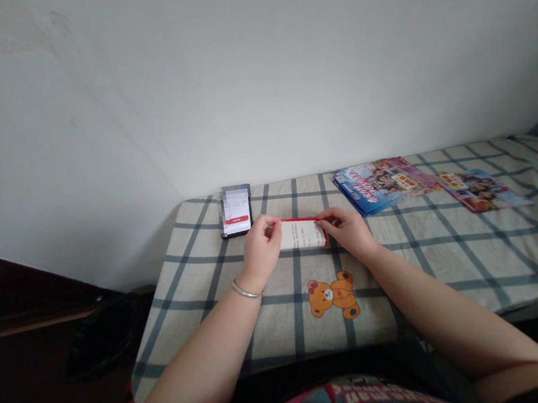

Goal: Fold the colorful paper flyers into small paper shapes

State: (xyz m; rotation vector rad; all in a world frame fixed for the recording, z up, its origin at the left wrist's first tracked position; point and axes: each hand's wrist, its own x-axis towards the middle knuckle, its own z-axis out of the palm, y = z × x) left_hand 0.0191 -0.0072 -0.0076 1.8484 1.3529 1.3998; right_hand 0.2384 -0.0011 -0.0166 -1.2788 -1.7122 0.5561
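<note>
A small folded paper (301, 233), white with printed text and a red edge along its top, lies on the checked cloth (210, 280). My left hand (261, 249) pinches its left end, fingers closed on it; a silver bangle sits on that wrist. My right hand (348, 228) pinches the right end of the same paper. Both forearms reach in from the bottom of the view.
A phone (235, 211) with a lit screen lies just left of the paper, near the wall. Colourful leaflets (383, 184) and another one (480, 188) lie at the right. An orange bear print (333, 296) marks the cloth. The cloth's left edge drops to a dark floor.
</note>
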